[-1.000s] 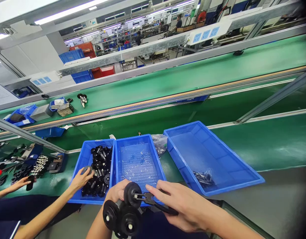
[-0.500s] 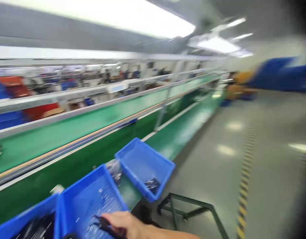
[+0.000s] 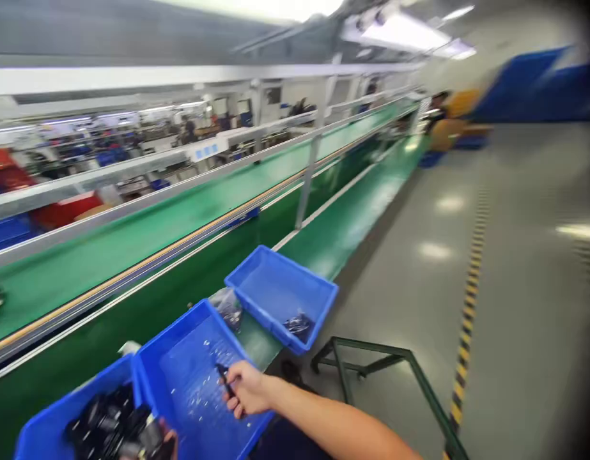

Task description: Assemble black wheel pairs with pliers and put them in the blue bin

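Note:
My right hand [image 3: 247, 388] is closed on a small black part [image 3: 224, 375], held above a blue bin [image 3: 179, 364] that has small bright bits scattered over its floor. The part's exact kind does not show. At the bottom edge, my left hand [image 3: 169, 437] is partly cut off and blurred, its fingers around a dark piece [image 3: 152, 437] that I cannot make out well. It is by the left blue bin [image 3: 40, 429], where a heap of black parts [image 3: 105, 415] lies.
A third blue bin [image 3: 275, 275] with a few dark pieces [image 3: 299, 324] stands on the green bench [image 3: 371, 198]. A plastic bag [image 3: 228, 309] lies between bins. The green conveyor [image 3: 179, 220] runs along the left. A green metal frame [image 3: 385, 351] stands on the floor.
The view has tilted down and become sharper. My right hand has moved up and right over the middle bin, still holding a black part. My left hand has come into view at the bottom.

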Tool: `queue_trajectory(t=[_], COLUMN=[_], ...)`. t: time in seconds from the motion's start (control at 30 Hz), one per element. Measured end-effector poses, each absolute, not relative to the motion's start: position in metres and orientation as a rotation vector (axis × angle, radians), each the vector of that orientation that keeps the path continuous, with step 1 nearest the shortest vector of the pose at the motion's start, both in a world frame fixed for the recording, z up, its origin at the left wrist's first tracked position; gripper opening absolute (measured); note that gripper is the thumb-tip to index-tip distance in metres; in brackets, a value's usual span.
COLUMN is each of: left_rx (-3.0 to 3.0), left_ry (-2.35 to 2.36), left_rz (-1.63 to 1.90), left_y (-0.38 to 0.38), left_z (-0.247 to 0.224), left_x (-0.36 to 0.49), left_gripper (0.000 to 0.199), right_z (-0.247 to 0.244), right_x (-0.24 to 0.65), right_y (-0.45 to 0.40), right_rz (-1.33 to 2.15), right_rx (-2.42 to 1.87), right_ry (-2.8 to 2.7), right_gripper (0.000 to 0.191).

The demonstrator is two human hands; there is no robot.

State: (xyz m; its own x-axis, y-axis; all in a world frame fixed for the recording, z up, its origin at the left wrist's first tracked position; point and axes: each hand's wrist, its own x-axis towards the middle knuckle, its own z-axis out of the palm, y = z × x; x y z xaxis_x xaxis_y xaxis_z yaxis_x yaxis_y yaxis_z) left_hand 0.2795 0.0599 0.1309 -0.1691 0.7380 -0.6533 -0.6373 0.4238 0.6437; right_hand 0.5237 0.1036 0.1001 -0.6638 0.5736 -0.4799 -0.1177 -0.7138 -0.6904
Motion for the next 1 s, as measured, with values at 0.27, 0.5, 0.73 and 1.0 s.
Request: queue_trajectory(t=[0.27,0.5,0.73,1.0], left_rx=[-0.378,-0.615,-0.642,-0.563], left_ry=[0.940,0.795,0.837,0.980], left_rz=[1.701,1.667,1.590,1.592], left_y=[0.034,0.054,0.073,0.081], left_z=[0.141,0.163,0.166,0.176], left_x=[0.295,0.308,0.322,0.340], left_gripper=[0.040,0.031,0.033,0.024], right_z=[0.074,0.100,0.104,0.094], right_x=[0.505,0.511,0.519,0.514], right_y=[0.078,0.049,0.053,0.072], right_rz=[2.199,1.120,0.129,-0.064], right_rx=[-1.231,-0.975,-0.769,-0.748], right_ry=[-1.025,-1.922,-2.322,-2.257], right_gripper=[0.053,0.090,0.071,0.049])
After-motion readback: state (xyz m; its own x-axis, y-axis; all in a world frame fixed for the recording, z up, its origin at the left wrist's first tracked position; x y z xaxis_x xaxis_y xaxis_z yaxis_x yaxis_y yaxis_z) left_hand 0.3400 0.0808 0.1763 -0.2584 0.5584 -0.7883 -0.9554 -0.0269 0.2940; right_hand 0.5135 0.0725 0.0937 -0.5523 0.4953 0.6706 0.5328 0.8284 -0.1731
